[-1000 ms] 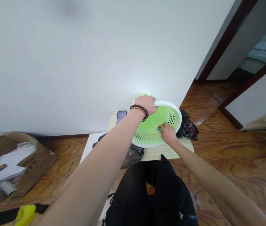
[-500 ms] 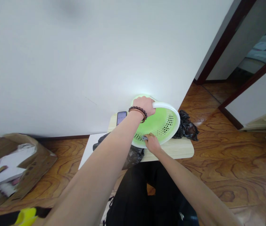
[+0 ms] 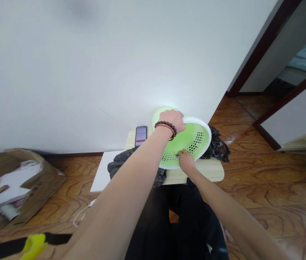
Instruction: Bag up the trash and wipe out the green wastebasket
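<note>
A green and white plastic basket (image 3: 183, 135) with rows of holes is tilted so that its inside faces me. My left hand (image 3: 173, 119), with a beaded bracelet at the wrist, is closed around the basket's white rim at the upper side. Lower down, my right hand (image 3: 186, 161) is in the basket by the perforated wall. Its fingers are pinched together on something small and greyish that barely shows. Black plastic bags lie on both sides, one on the left (image 3: 122, 159) and one on the right (image 3: 218, 145).
A phone (image 3: 141, 135) with a lit screen lies on the pale wooden board (image 3: 205, 170) against the white wall (image 3: 93, 72). On the floor at left stands an open cardboard box (image 3: 44, 184) with papers inside. A doorway is at right.
My right hand has shifted right along the basket's inner wall, and the greyish thing in it shows less. My left hand and the basket have moved slightly right. More of the phone shows.
</note>
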`<state>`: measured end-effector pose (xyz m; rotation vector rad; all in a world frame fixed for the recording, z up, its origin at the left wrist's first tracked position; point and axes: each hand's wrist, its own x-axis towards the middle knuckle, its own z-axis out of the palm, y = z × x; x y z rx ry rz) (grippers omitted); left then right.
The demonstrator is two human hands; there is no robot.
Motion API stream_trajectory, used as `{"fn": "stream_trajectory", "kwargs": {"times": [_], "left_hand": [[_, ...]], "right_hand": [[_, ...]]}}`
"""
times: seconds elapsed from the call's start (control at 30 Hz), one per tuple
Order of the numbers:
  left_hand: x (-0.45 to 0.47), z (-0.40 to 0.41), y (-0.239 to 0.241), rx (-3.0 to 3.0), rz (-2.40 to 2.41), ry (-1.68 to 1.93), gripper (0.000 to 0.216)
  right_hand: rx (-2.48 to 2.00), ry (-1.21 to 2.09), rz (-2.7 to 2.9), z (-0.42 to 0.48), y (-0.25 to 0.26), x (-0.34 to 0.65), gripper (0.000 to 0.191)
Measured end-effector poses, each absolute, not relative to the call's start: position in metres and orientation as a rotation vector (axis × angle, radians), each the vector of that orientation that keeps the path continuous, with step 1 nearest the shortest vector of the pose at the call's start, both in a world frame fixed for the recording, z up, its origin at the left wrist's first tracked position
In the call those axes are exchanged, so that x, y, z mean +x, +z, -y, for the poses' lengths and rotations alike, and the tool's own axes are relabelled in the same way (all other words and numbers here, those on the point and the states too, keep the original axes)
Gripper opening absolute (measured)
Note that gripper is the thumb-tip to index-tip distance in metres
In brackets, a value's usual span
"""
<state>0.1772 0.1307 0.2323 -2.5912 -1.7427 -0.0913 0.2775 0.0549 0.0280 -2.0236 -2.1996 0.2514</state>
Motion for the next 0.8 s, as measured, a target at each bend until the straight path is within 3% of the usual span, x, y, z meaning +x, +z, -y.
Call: {"fn": "stream_trajectory", "kwargs": {"times": [0.1, 0.23, 0.8], "left_hand": [[0.177, -0.128, 0.228, -2.612, 1.704, -0.038, 0.038], [0.177, -0.127, 0.225, -2.622, 1.680, 0.005, 0.039], [0.168, -0.140, 0.253, -2.586, 1.839, -0.134, 0.049]], "right_hand": [[-1.915, 0.520, 2.049, -0.040, 0.013, 0.239, 0.033], [-1.821, 0.580, 2.070, -0.040, 0.017, 0.234, 0.039], [-1.927, 0.000, 2.388, -0.053, 0.070, 0.327, 0.036]]}}
